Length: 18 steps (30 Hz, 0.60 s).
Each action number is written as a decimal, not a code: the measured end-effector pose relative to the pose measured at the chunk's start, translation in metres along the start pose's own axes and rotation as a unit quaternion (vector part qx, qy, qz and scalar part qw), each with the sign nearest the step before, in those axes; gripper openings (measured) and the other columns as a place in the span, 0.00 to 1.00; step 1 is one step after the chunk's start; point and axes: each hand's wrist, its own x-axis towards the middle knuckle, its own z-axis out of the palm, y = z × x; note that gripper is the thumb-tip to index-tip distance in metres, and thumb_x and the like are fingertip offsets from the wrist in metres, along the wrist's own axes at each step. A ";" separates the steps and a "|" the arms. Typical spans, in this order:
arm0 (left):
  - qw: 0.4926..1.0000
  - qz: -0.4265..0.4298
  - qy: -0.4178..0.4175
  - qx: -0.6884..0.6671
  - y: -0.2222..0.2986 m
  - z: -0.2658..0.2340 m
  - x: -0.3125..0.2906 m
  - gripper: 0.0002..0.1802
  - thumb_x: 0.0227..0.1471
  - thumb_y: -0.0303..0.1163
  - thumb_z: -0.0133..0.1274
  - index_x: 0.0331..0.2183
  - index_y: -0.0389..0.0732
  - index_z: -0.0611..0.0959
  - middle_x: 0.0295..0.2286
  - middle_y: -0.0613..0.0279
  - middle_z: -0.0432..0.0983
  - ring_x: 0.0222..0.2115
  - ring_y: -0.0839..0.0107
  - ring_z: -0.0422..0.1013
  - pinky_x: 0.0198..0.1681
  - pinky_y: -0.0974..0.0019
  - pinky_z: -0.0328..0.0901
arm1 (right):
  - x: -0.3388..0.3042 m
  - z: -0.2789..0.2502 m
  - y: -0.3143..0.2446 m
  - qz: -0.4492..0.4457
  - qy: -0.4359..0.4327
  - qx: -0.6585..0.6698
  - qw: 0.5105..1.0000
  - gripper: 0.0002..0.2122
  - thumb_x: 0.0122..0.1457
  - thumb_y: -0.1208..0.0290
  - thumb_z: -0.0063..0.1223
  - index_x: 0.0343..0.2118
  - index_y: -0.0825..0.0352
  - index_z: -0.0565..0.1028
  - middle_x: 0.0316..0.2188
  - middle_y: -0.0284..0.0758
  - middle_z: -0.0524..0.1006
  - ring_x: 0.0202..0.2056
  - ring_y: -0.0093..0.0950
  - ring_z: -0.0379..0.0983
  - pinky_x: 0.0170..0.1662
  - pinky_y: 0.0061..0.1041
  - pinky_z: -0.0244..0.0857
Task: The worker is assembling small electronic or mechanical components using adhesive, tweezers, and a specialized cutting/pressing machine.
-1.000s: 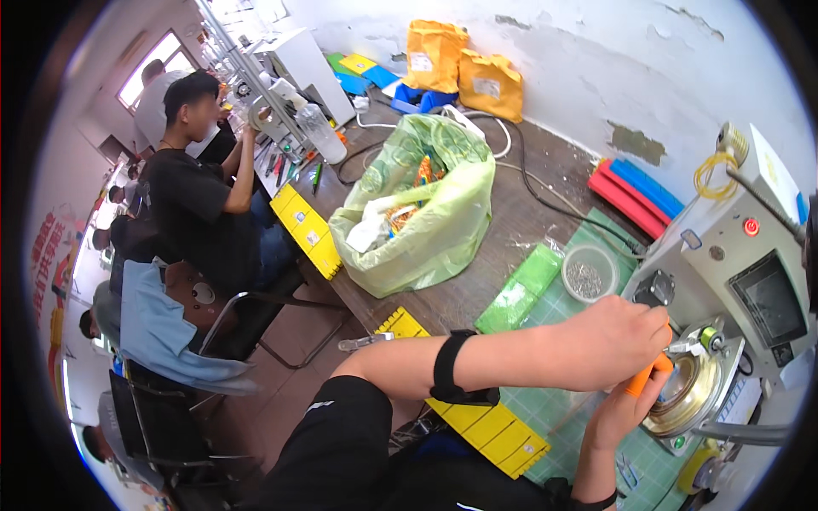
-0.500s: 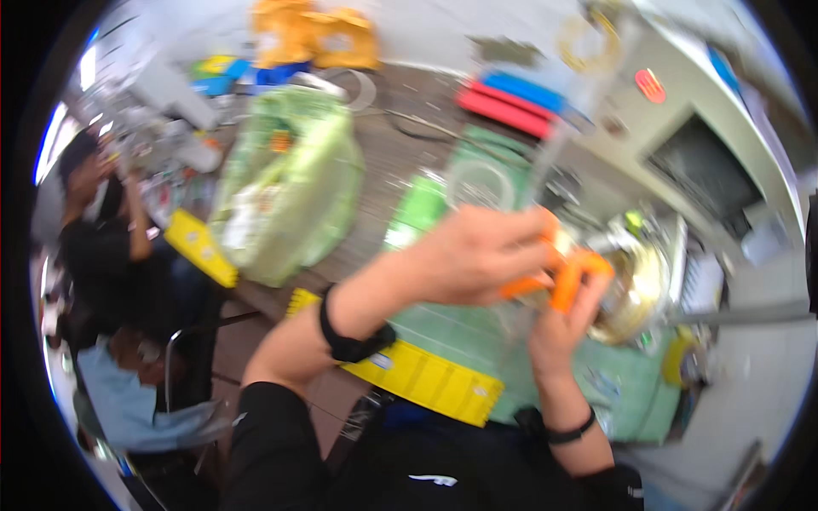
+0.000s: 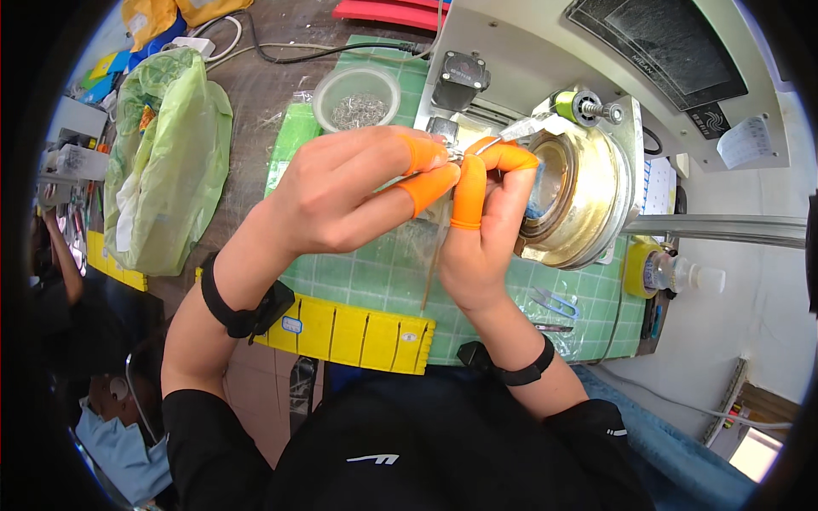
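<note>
Orange finger cots cover fingertips on both hands, which meet above the green gridded mat (image 3: pixel 358 272). My left hand (image 3: pixel 341 187) is closed in a pinch, thumb and forefinger on a small silvery metal piece (image 3: pixel 457 156). From the other side, my right hand (image 3: pixel 481 247) pinches at the same piece with curled fingers; its exact shape is too small to make out. Beneath the fingers a thin brownish strip (image 3: pixel 433 268) hangs down. Just right of my right hand sits a brass-coloured round spool (image 3: pixel 588 204) on a pale machine (image 3: pixel 520 43).
Behind my left hand stands a translucent bowl (image 3: pixel 356 100) of small metal bits. A yellow divided strip (image 3: pixel 349 332) lines the front edge. Blue-handled snips (image 3: pixel 555 303) lie at right near a yellow holder (image 3: pixel 643 268). A pale green bag (image 3: pixel 170 162) stands left; beyond it, a person sits.
The view has swung right, so the machine fills more of it. My hands, blurred before, have come steady with fingertips together on the metal piece.
</note>
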 end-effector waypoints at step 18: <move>0.998 0.045 0.004 0.045 -0.005 0.012 0.003 0.18 0.32 0.19 0.65 0.33 0.30 0.87 0.34 0.51 0.78 0.33 0.52 0.82 0.34 0.59 0.80 | -0.005 -0.001 -0.008 0.101 0.039 0.108 0.988 0.07 0.75 0.69 0.38 0.50 0.65 0.63 0.41 0.33 0.68 0.38 0.20 0.66 0.44 0.23 0.65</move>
